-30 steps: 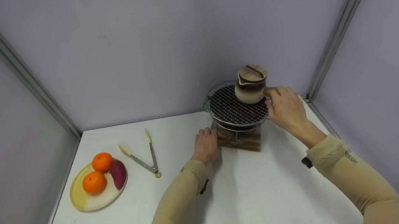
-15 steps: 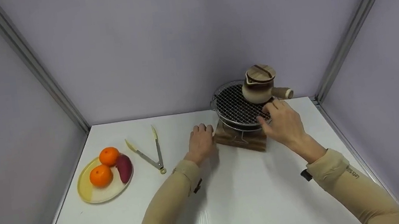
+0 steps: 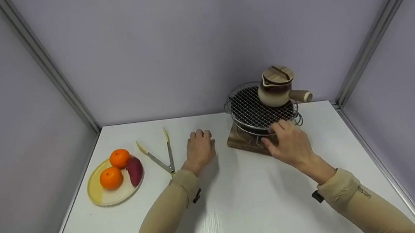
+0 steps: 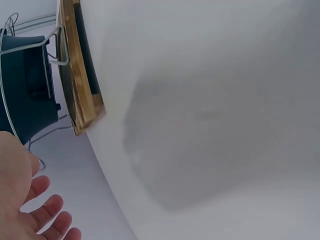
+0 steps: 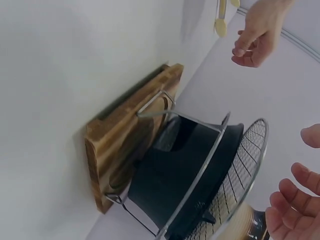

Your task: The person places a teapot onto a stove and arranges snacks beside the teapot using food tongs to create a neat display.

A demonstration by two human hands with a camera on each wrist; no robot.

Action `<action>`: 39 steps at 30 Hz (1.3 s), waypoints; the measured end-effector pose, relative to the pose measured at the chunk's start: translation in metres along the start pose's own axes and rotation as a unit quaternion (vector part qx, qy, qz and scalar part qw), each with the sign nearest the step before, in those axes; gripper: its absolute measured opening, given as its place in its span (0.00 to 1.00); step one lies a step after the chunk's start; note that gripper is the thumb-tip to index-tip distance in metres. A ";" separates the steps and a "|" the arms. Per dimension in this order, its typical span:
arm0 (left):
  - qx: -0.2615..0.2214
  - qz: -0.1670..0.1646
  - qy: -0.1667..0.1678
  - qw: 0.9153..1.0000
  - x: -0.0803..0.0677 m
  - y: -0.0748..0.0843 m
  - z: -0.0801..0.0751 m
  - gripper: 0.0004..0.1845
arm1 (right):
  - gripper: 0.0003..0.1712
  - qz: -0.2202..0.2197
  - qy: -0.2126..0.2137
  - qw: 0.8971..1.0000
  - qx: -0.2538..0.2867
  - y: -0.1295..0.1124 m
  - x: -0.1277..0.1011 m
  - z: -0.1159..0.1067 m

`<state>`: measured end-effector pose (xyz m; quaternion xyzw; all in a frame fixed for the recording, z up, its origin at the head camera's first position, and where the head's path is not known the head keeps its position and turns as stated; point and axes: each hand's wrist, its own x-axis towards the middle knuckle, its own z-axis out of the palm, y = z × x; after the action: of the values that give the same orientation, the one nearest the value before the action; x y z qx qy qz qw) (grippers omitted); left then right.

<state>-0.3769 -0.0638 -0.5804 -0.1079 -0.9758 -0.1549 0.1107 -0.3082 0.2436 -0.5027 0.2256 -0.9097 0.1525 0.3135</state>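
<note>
A brown-and-cream teapot (image 3: 275,95) with a wooden lid and side handle stands on the round wire grill rack (image 3: 249,107). Below the rack, a dark stove body (image 5: 180,160) in a wire frame sits on a wooden base (image 3: 245,141). My right hand (image 3: 292,144) hovers just in front of the stove, fingers loosely bent and holding nothing; in the right wrist view its fingers (image 5: 295,205) are apart from the rack. Left of the wooden base, my left hand (image 3: 198,148) is over the table with relaxed fingers and nothing in them.
Metal tongs (image 3: 161,161) with yellow tips lie spread left of my left hand. Farther left, a yellow-and-white plate (image 3: 97,193) carries two oranges (image 3: 111,178) and a purple sweet potato (image 3: 135,171). Grey walls (image 3: 165,51) enclose the white table (image 3: 234,215) at the back and sides.
My right hand has let go of the teapot's handle and drawn back toward me. My left hand has moved left, away from the wooden base. The head view has shifted slightly.
</note>
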 end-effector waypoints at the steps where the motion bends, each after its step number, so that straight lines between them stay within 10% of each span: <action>1: -0.001 -0.003 -0.001 1.000 -0.001 -0.003 -0.001 0.14 | 0.20 -0.004 -0.001 1.000 0.001 -0.001 -0.002 0.002; 39: 0.034 -0.174 0.049 0.983 -0.060 -0.079 -0.009 0.38 | 0.23 0.023 -0.061 0.997 -0.047 0.015 -0.047 0.058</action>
<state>-0.3370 -0.1505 -0.6087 0.0755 -0.9777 -0.1435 0.1337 -0.3114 0.2472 -0.5786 0.1982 -0.9385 0.1026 0.2636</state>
